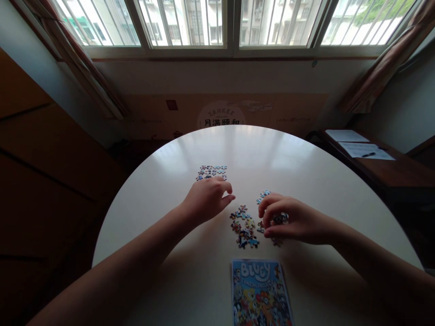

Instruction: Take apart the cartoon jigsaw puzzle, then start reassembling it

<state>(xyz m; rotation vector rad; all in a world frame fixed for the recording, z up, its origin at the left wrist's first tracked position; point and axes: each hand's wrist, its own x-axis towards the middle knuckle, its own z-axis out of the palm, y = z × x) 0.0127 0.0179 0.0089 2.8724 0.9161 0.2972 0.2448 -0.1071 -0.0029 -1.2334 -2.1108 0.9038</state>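
My left hand (208, 198) hovers over the round white table (306, 172) with fingers curled in a pinch; what it holds is too small to name. Just beyond it lies an assembled patch of jigsaw pieces (211, 172). My right hand (291, 220) is cupped around a clutch of puzzle pieces (280, 218). Between the two hands several loose pieces (244, 226) are scattered on the table. A small joined bit (263, 196) lies above my right fingers. The colourful puzzle box picture (260, 293) lies flat near the front edge.
A wide barred window (217, 22) runs along the far wall, curtains at both sides. A dark wooden desk (384, 170) at the right carries papers (365, 150) and a pen. Dark wood panelling fills the left.
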